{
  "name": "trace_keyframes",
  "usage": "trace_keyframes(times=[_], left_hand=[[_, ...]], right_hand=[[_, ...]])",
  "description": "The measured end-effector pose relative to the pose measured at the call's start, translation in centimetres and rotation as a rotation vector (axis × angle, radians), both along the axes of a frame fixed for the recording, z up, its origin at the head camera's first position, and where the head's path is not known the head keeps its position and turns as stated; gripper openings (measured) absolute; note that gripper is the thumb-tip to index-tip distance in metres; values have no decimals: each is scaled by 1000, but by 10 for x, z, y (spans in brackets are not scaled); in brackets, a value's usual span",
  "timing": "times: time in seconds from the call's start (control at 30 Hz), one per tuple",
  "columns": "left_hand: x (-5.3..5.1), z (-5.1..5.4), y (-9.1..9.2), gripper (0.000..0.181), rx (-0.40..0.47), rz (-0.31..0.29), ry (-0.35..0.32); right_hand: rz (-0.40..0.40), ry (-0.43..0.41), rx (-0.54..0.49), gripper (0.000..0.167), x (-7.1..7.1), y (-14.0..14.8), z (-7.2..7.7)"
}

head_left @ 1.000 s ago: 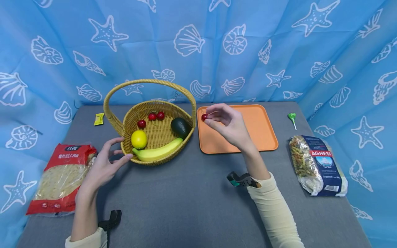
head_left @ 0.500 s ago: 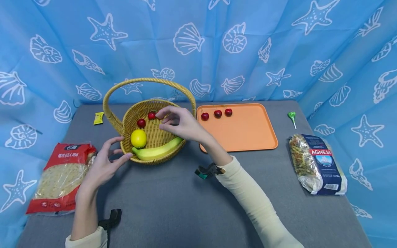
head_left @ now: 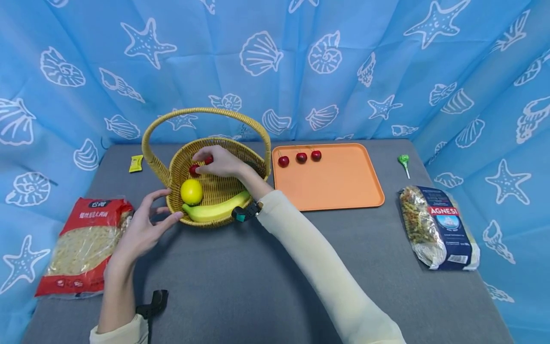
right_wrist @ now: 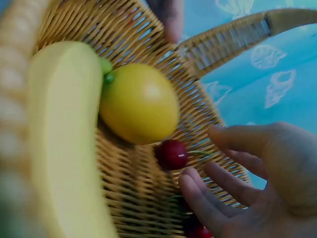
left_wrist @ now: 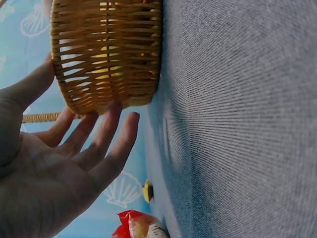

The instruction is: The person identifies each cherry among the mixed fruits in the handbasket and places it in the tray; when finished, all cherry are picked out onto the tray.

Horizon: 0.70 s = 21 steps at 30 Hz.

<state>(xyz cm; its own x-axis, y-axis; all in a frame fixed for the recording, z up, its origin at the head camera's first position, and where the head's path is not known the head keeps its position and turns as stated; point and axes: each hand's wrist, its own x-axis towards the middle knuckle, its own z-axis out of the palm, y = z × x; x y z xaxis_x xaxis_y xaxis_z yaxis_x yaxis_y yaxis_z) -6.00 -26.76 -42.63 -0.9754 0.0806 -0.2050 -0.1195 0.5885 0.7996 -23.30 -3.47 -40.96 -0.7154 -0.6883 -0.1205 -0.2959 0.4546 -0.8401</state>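
Observation:
The left hand [head_left: 143, 231] touches the left side of the wicker basket [left_wrist: 106, 59], its thumb and spread fingers against the weave. Inside the basket, the right hand [head_left: 221, 162] reaches over the cherries, thumb and fingers parted. In the right wrist view, one cherry [right_wrist: 172, 154] with a green stem lies just beyond the fingertips of the right hand [right_wrist: 247, 178], beside the yellow lemon [right_wrist: 141, 104]. Another cherry [right_wrist: 198, 229] is partly hidden below the fingers. A banana [head_left: 216, 210] lies along the basket's front; the right forearm mostly covers a dark avocado [head_left: 257, 167].
An orange tray [head_left: 331, 184] right of the basket holds three cherries [head_left: 301, 157] along its back edge. A red noodle bag [head_left: 81, 246] and yellow candy [head_left: 135, 163] are at left. A green lollipop [head_left: 404, 160] and pasta bag [head_left: 440, 229] are at right. The basket handle arches overhead.
The right hand let go of a cherry on the tray, then moved left into the basket, over the cherries. The left hand stays at the basket's side.

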Motion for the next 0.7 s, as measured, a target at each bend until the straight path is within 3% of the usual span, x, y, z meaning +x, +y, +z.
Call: trace_keyframes(times=[0.17, 0.57, 0.7], left_hand=[[0, -1, 0, 81, 3, -2, 12], [2, 1, 0, 79, -1, -11, 27], [2, 1, 0, 78, 8, -14, 29]], right_hand=[[-13, -54, 53, 40, -1, -9, -7], [-51, -323, -15, 44, 1, -20, -7], [-48, -369, -45, 45, 5, -23, -10]])
